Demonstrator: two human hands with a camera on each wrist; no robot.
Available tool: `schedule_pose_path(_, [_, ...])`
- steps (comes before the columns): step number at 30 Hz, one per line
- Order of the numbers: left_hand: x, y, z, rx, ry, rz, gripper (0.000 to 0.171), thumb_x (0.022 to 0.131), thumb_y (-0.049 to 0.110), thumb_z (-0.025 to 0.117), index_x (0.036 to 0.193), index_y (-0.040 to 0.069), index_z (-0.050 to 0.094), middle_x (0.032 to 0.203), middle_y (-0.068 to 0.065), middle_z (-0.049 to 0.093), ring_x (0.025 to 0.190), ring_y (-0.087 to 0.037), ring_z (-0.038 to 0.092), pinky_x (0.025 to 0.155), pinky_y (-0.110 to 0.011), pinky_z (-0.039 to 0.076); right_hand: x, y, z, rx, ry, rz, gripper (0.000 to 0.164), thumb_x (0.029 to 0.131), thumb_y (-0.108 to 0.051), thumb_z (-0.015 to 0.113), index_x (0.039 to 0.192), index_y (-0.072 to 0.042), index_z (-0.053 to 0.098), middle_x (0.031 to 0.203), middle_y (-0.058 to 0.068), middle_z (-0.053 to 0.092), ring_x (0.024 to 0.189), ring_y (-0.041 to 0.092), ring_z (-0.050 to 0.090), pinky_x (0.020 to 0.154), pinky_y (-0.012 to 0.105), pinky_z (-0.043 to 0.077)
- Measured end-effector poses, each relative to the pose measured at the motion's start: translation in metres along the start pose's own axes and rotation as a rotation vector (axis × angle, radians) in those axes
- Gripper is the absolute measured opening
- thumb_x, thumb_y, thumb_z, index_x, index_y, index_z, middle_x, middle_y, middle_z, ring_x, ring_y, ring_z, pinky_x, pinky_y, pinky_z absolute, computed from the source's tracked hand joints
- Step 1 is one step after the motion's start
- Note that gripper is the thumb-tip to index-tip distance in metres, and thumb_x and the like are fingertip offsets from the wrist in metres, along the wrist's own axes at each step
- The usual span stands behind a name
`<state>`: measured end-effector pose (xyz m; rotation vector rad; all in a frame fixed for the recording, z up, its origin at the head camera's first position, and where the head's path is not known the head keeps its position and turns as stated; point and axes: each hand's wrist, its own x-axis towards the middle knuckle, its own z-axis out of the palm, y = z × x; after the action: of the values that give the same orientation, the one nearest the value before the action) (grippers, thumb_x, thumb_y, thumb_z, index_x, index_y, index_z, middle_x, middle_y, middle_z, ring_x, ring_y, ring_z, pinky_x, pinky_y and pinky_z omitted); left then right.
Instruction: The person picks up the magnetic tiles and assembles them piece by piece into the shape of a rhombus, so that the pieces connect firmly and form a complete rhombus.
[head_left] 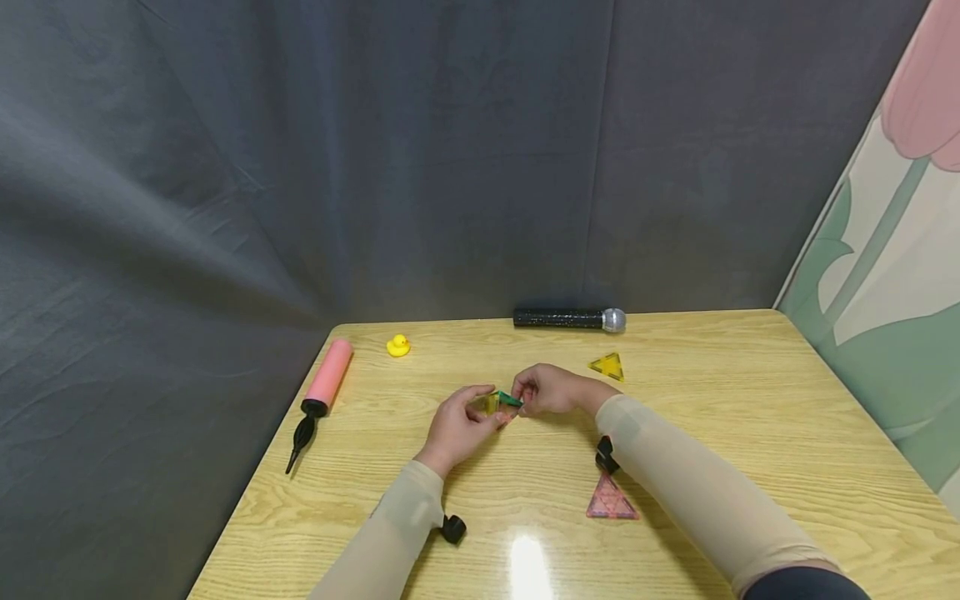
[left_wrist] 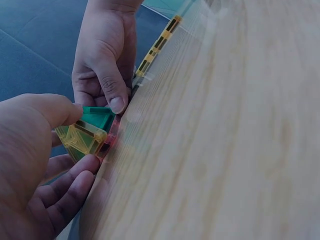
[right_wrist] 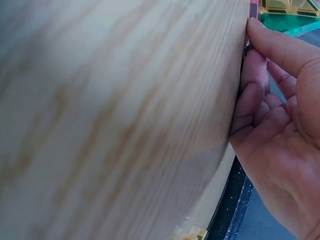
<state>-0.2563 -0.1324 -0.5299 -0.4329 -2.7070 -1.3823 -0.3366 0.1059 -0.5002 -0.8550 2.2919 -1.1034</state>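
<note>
My left hand point(head_left: 456, 429) pinches a small upright cluster of magnetic tiles between thumb and fingers, low over the table. A yellow see-through triangle tile point(left_wrist: 82, 141) faces the left hand. Joined beside it leans a green triangle tile point(left_wrist: 99, 119), and a pink tile point(left_wrist: 108, 143) runs along the base at the tabletop. From the other side my right hand point(head_left: 553, 389) pinches the cluster's right corner, its thumb tip at the green and pink edges. In the right wrist view, the remaining right fingers curl under and their tips are partly hidden.
On the wooden table point(head_left: 720, 400), a loose yellow triangle tile point(head_left: 609, 367) lies beyond the right wrist, and a pink triangle tile point(head_left: 611, 502) lies near the right forearm. Farther off are a black microphone point(head_left: 558, 318), a yellow rubber duck point(head_left: 398, 346) and a pink hand pump point(head_left: 330, 375).
</note>
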Motion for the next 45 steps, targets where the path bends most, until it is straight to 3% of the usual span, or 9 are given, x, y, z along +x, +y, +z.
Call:
schedule_pose_path(11, [0.0, 0.0, -0.001, 0.015, -0.028, -0.01, 0.047, 0.095, 0.038, 0.08, 0.139, 0.028, 0.067, 0.122, 0.005, 0.067, 0.082, -0.007, 0.066, 0.073, -0.029, 0.057, -0.001, 0.0, -0.001, 0.009, -0.022, 0.018, 0.012, 0.093, 0.005, 0.071, 0.102, -0.003, 0.073, 0.072, -0.003, 0.048, 0.063, 0.011, 0.041, 0.06, 0.025, 0.035])
schedule_pose_path(25, [0.001, 0.0, -0.001, 0.007, -0.028, -0.01, 0.045, 0.095, 0.037, 0.08, 0.137, 0.027, 0.068, 0.117, 0.005, 0.068, 0.082, -0.008, 0.065, 0.072, -0.031, 0.057, 0.0, 0.0, -0.002, -0.009, -0.025, 0.038, 0.012, 0.094, 0.004, 0.07, 0.103, -0.005, 0.072, 0.075, -0.002, 0.052, 0.065, 0.011, 0.044, 0.061, 0.025, 0.037])
schedule_pose_path(36, [0.0, -0.001, -0.001, -0.009, -0.03, -0.012, 0.044, 0.095, 0.034, 0.081, 0.137, 0.027, 0.068, 0.133, 0.005, 0.064, 0.082, -0.009, 0.065, 0.07, -0.028, 0.057, -0.004, -0.007, -0.007, -0.089, -0.084, 0.05, 0.02, 0.094, -0.002, 0.074, 0.113, -0.009, 0.069, 0.089, 0.001, 0.061, 0.079, 0.014, 0.053, 0.071, 0.03, 0.045])
schedule_pose_path(45, [-0.001, -0.001, -0.001, -0.026, -0.028, -0.028, 0.044, 0.095, 0.034, 0.081, 0.137, 0.027, 0.068, 0.136, 0.005, 0.064, 0.081, -0.01, 0.065, 0.069, -0.028, 0.057, -0.01, -0.012, -0.009, -0.067, -0.077, 0.056, 0.025, 0.095, -0.004, 0.074, 0.119, -0.008, 0.067, 0.099, 0.006, 0.066, 0.086, 0.017, 0.059, 0.075, 0.032, 0.052])
